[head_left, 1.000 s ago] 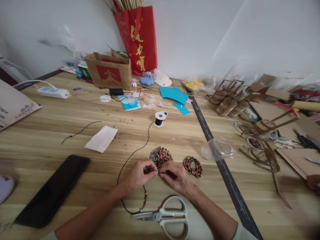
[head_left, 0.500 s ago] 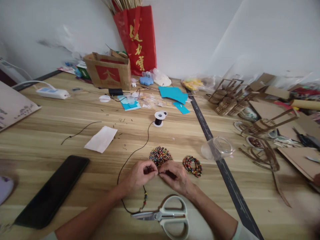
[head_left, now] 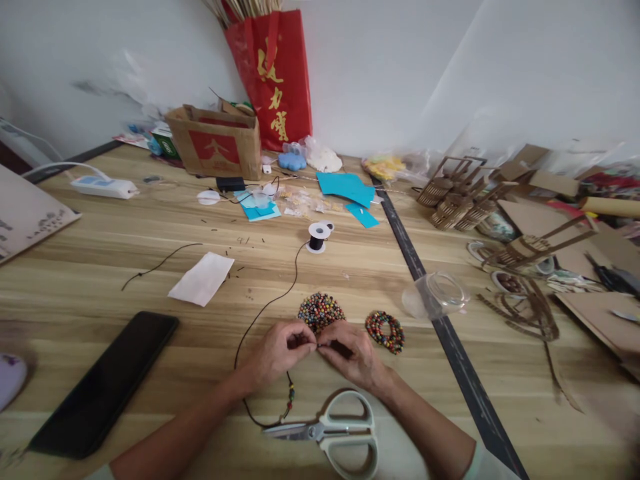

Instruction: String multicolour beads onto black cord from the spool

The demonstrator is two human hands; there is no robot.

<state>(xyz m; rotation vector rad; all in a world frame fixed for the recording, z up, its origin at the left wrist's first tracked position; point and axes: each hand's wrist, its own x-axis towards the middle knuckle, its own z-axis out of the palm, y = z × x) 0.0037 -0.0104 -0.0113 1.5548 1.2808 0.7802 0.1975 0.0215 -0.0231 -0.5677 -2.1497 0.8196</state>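
Observation:
My left hand (head_left: 284,348) and my right hand (head_left: 353,355) meet fingertip to fingertip, both closed in a pinch. Black cord (head_left: 267,305) loops under my left forearm and back up to my left hand, which grips its end. A few coloured beads (head_left: 291,393) are threaded on it below that hand. What my right fingertips pinch is too small to make out. Just beyond the hands lies a heap of multicoloured beads (head_left: 320,311). A coiled bead string (head_left: 385,332) rests to the right. Scissors (head_left: 347,430) lie nearest me, between the forearms.
The cord's spool (head_left: 318,239) stands farther back. A phone (head_left: 107,383) and white paper (head_left: 203,279) lie left. To the right are a clear plastic cup (head_left: 436,296) and small bamboo baskets (head_left: 453,200). A cardboard box (head_left: 220,147) and red bag (head_left: 280,80) stand behind.
My hands keep nearly the same pinch and place. A skin-coloured shape at the far right edge has gone out of view.

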